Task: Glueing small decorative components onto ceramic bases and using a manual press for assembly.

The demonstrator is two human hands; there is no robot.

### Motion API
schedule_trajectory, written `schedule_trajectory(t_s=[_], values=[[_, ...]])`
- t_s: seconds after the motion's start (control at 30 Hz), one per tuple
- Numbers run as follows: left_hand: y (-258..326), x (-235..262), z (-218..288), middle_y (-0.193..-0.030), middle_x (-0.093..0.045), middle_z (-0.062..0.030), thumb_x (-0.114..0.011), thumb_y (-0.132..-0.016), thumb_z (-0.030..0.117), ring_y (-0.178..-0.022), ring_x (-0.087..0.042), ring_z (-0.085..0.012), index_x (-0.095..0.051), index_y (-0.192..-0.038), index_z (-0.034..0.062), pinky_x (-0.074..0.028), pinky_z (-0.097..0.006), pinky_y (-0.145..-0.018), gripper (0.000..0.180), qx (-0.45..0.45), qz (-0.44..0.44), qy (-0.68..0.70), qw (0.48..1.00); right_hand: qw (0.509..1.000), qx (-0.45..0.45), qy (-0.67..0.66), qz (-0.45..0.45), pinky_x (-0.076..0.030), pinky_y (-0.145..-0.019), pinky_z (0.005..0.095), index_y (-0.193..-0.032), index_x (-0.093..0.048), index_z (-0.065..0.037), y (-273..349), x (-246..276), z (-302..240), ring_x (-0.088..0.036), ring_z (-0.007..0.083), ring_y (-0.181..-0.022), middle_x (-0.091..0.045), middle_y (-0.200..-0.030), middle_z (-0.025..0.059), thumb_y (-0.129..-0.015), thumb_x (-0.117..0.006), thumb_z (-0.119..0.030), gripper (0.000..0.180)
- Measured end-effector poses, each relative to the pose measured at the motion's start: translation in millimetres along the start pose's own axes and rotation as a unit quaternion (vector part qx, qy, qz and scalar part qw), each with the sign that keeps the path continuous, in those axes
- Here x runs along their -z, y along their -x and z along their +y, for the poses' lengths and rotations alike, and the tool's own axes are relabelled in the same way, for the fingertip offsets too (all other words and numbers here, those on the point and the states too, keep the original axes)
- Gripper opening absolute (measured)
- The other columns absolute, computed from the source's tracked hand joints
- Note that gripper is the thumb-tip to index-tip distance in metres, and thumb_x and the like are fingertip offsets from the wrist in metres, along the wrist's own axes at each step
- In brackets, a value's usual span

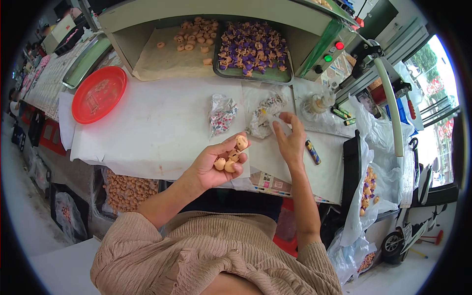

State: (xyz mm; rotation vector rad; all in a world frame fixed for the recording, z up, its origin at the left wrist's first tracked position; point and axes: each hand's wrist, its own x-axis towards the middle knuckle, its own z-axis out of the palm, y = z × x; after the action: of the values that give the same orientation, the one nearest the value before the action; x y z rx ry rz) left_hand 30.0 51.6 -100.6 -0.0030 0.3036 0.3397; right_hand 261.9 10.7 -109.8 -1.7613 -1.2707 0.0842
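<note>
Left hand [209, 166] cradles small tan doll heads [233, 156], fingers curled round them, at eight o'clock from the right hand [292, 141], whose fingers grip a whitish translucent object [279, 129] slanting toward ten-thirty.

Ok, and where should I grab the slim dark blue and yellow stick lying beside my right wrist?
Probably across the middle of the dark blue and yellow stick, pinching its long sides from above: it is slim, lies flat and slanted on the whitish tabletop, and your right hand is close on its left.
</note>
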Motion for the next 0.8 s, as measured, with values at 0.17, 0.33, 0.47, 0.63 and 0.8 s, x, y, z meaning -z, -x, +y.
schedule_trajectory(t_s=[0.17, 0.33, 0.47, 0.63, 0.8], values=[[5, -8, -1, -0.115, -0.056, -0.0042, -0.061, -0.091, 0.017, -0.090, -0.055, -0.0186, -0.054, -0.122, 0.0167, -0.047, -0.029, -0.069, 0.032, -0.016, 0.032, -0.004, 0.999, 0.990, 0.130, 0.015, 0.046, -0.044, -0.086, 0.0370, -0.106, -0.062, -0.004, -69, -23, -14, -0.058, 0.0295, -0.097, -0.065, -0.101, 0.0130, -0.080, -0.069, -0.012, 0.028], [7, -11, -5, -0.117, -0.054, -0.0051, -0.056, -0.094, 0.016, -0.091, -0.054, -0.0197, -0.053, -0.123, 0.0168, -0.045, -0.025, -0.062, 0.029, 0.027, -0.010, 0.019, 0.999, 0.976, 0.176, 0.113, 0.064, -0.047, -0.086, 0.0422, -0.106, -0.064, -0.005, -148, -57, 1, -0.058, 0.0358, -0.099, -0.065, -0.102, 0.0153, -0.076, -0.065, -0.004, 0.030], [0, -28, -7, -0.108, -0.050, -0.0036, -0.057, -0.093, 0.014, -0.084, -0.050, -0.0161, -0.051, -0.123, 0.0134, -0.042, -0.024, -0.056, 0.030, 0.003, -0.012, -0.003, 1.000, 0.979, 0.062, 0.183, -0.061, -0.050, -0.079, 0.0449, -0.098, -0.069, -0.009, -202, -104, 66, -0.061, 0.0367, -0.090, -0.066, -0.095, 0.0146, -0.076, -0.063, -0.007, 0.023], [1, -17, -1, -0.110, -0.052, -0.0041, -0.054, -0.095, 0.018, -0.082, -0.049, -0.0152, -0.049, -0.127, 0.0106, -0.039, -0.021, -0.054, 0.034, -0.034, -0.034, -0.050, 0.998, 0.976, 0.191, 0.091, 0.051, -0.052, -0.074, 0.0400, -0.098, -0.069, -0.008, -186, -70, 22, -0.062, 0.0348, -0.084, -0.066, -0.095, 0.0148, -0.080, -0.064, -0.009, 0.018], [-14, -7, 15, -0.109, -0.055, -0.0046, -0.057, -0.094, 0.023, -0.078, -0.048, -0.0121, -0.049, -0.128, 0.0090, -0.037, -0.019, -0.050, 0.038, -0.063, -0.020, -0.111, 0.992, 0.983, 0.070, -0.170, 0.002, -0.049, -0.070, 0.0262, -0.104, -0.068, -0.004, -128, -16, -28, -0.063, 0.0146, -0.081, -0.065, -0.090, 0.0076, -0.085, -0.068, -0.008, 0.020]])
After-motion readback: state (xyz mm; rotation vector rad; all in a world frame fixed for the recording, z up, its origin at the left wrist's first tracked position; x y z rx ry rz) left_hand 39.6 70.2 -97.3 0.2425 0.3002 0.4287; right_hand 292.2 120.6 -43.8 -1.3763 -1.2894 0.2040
